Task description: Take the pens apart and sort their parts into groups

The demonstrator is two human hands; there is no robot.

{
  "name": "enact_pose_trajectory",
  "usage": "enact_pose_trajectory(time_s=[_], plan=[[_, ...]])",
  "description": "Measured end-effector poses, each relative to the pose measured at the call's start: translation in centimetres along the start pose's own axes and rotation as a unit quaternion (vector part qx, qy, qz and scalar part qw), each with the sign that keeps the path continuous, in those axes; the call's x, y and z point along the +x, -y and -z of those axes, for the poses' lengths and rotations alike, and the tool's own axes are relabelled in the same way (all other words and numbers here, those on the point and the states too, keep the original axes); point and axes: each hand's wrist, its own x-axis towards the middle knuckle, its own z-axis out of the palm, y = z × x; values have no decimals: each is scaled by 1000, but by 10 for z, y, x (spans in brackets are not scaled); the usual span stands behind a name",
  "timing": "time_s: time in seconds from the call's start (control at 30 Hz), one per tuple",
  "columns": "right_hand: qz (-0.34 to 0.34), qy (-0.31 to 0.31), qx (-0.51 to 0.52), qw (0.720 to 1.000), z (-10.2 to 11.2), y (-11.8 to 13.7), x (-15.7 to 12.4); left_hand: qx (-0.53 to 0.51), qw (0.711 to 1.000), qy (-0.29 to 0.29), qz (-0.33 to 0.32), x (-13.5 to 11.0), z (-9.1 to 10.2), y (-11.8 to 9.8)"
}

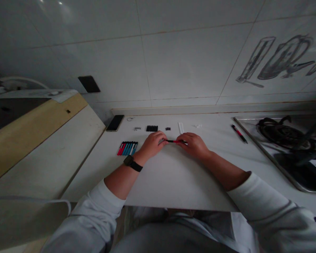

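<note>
Both my hands meet over the middle of the white counter point(179, 179), gripping one red-and-black pen point(171, 141) held level between them. The fingers of my left hand point(153, 143) are closed round its black end. At the red part, my right hand point(193, 144) pinches the pen, its far end partly covered by the fingers. Behind the hands lie a row of black pen grips point(152, 128), some small springs point(137, 128), small dark pieces point(168, 128), thin white refills or tubes point(180, 128) and tiny clear pieces point(198, 125). Left of my wrist sit several red and blue pen barrels point(127, 148).
A whole red-and-black pen point(239, 134) lies at the right, beside the metal-edged gas stove point(263, 151). A phone point(115, 123) and a small ring point(130, 119) are at the back left. A white-sided cabinet point(55, 151) borders the left; the tiled wall point(184, 66) stands behind.
</note>
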Motion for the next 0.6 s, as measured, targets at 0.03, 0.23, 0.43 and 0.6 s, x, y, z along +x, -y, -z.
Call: enact_pose_trajectory(time_s=[0.03, 0.23, 0.43, 0.6], plan=[[0, 1, 1, 1000, 0, 0, 0, 1, 1000, -1, 1, 0, 0, 0], [-4, 3, 8, 1000, -2, -1, -2, 6, 1000, -8, -2, 0, -1, 2], [5, -14, 7, 1000, -2, -1, -1, 0, 1000, 0, 9, -1, 0, -1], [15, -18, 7, 1000, 1, -3, -1, -6, 1000, 8, -3, -1, 0, -2]])
